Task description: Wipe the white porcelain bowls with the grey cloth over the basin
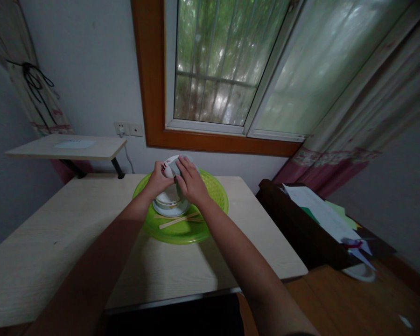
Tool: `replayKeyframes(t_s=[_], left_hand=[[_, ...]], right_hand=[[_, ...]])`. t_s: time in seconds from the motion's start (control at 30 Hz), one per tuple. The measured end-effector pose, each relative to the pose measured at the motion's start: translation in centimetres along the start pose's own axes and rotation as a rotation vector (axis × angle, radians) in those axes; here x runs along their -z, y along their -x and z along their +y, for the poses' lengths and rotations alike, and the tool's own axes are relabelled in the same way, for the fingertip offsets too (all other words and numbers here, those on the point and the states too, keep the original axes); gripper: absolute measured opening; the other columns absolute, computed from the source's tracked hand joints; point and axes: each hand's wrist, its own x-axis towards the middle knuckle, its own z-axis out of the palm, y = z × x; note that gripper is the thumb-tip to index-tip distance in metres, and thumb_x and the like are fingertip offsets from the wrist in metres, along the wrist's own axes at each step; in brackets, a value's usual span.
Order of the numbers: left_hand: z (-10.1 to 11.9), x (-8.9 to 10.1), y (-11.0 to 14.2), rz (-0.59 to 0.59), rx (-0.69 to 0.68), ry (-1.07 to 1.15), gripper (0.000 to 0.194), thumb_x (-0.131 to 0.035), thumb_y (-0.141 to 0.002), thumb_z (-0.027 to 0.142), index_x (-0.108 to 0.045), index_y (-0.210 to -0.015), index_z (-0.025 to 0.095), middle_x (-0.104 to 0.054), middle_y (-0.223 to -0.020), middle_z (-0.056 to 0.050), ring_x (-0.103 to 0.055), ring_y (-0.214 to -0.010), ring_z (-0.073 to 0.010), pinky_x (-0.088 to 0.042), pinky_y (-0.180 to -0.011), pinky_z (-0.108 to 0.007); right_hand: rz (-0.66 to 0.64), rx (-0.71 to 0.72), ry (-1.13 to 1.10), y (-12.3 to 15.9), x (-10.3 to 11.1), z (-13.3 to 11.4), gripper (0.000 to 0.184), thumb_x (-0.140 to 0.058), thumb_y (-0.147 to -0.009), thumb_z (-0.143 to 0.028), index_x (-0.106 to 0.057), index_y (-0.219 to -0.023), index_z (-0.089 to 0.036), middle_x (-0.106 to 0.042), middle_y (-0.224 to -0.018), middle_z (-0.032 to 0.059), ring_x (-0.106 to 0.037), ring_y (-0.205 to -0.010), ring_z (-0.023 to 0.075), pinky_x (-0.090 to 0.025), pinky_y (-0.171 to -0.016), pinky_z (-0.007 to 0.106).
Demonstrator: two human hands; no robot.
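One pale table (pixel 262 233), green basket (pixel 185 239), window (pixel 217 60)

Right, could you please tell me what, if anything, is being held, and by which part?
A bowl, held at its left side by the left hand. The right hand lies over its other side; its grip is unclear.

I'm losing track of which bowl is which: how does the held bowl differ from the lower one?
The held bowl is tilted in the left hand; the lower bowl sits upright above the white plate. The held bowl shows red marks, the lower bowl a yellowish-brown pattern. Both are mostly white and partly hidden by the hands.
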Motion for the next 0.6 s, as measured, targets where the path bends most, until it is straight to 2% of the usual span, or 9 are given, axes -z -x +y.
replayKeyframes(t_s=[0.13, 0.3, 0.47, 0.6], left_hand=[[0.0, -0.1, 0.1, 0.023, 0.003, -0.005, 0.072, -0.089, -0.056, 0.044, -0.044, -0.108, 0.023, -0.059, -0.102, -0.003, -0.061, -0.092, -0.0205, -0.047, -0.081, -0.033], [-0.4, 0.2, -0.2, 0.027, 0.01, 0.116, 0.077, -0.091, -0.057, 0.047, -0.044, -0.112, 0.023, -0.058, -0.112, -0.005, -0.062, -0.103, -0.0214, -0.049, -0.087, -0.032], [-0.8, 0.6, -0.4, 0.031, 0.036, 0.206, 0.076, -0.09, -0.059, 0.047, -0.043, -0.115, 0.022, -0.058, -0.114, -0.006, -0.062, -0.107, -0.0218, -0.052, -0.089, -0.033], [-0.8, 0.6, -0.3, -0.001, 0.033, 0.238, 0.077, -0.089, -0.06, 0.047, -0.044, -0.117, 0.022, -0.058, -0.119, -0.007, -0.063, -0.108, -0.0221, -0.053, -0.09, -0.033]], right_hand=[[0.094, -0.156, -0.112, 0.2, -0.2, 1.4, 0.061, -0.039, -0.108, -0.048, -0.031, -0.163, -0.024, -0.031, -0.169, 0.0097, -0.026, -0.158, 0.0219, -0.023, -0.131, 0.049], [0.143, -0.322, -0.268, 0.8, -1.1, 3.5, 0.078, -0.054, -0.099, -0.061, -0.035, -0.161, -0.019, -0.041, -0.163, 0.0166, -0.04, -0.152, 0.0265, -0.033, -0.125, 0.05], [0.158, -0.408, -0.384, 1.1, -2.1, 4.2, 0.08, -0.065, -0.091, -0.063, -0.044, -0.156, -0.022, -0.057, -0.151, 0.0152, -0.057, -0.136, 0.029, -0.048, -0.112, 0.052], [0.184, -0.468, -0.434, 1.2, -2.3, 4.2, 0.085, -0.073, -0.084, -0.062, -0.046, -0.153, -0.021, -0.056, -0.151, 0.0157, -0.061, -0.129, 0.0295, -0.051, -0.108, 0.05]])
